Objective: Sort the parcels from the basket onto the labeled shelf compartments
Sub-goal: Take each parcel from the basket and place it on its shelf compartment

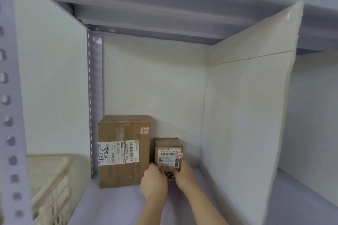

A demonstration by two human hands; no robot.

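A small brown cardboard parcel [168, 151] with a barcode label and a red "2-1" tag stands on the shelf floor [113, 204] near the back wall. My left hand [154, 182] grips its lower left corner and my right hand [183, 172] grips its lower right side. Directly to its left stands a larger brown parcel [123, 151], with a white shipping label, handwritten digits and its own red "2-1" tag. The two boxes stand close side by side. The lower front of the small parcel is hidden by my fingers.
A cream plastic basket [49, 186] sits at the lower left, beyond the perforated grey shelf post [11, 115]. White panels wall the compartment: a left wall [54, 87] and a right divider [247, 115]. The shelf above [164, 5] hangs low overhead.
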